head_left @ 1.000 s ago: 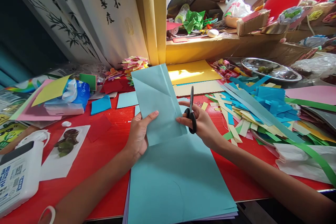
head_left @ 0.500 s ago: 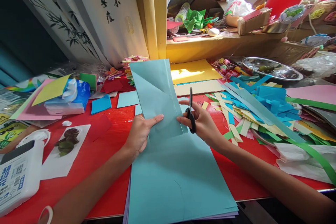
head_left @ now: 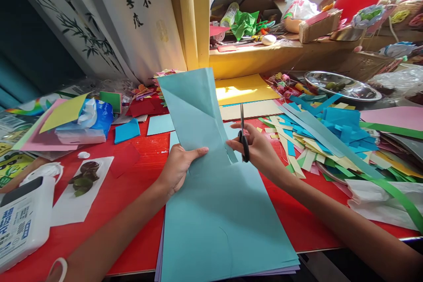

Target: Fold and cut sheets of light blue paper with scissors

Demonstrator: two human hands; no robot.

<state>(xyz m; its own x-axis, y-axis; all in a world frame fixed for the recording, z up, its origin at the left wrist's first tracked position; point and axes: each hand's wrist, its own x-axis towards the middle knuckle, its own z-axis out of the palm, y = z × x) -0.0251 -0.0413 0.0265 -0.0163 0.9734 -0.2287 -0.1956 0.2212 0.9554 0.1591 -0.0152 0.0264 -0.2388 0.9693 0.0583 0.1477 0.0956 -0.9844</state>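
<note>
My left hand [head_left: 180, 167] grips a folded light-blue sheet of paper [head_left: 190, 105] by its lower part, thumb lying on top. The sheet is tilted up, with a crease across it and a narrow strip parting along its right edge. In my right hand [head_left: 256, 147] is a pair of black-handled scissors [head_left: 243, 139], blades pointing up and away, beside the sheet's right edge. Fingertips of that hand touch the strip. Below lies a stack of larger light-blue sheets [head_left: 228, 224], with purple paper showing at its lower edge.
Paper strips [head_left: 330, 132] in several colours pile up on the right, near a metal bowl [head_left: 343, 88]. At left are a blue tissue pack [head_left: 95, 119], a white container [head_left: 28, 220] and a white paper [head_left: 72, 207] bearing dark fruit-like pieces. Yellow card [head_left: 244, 88] lies behind.
The folded sheet has tilted slightly, its top moving left and up. The strip at its right edge stands further apart. My right hand and the scissors have shifted slightly right and up.
</note>
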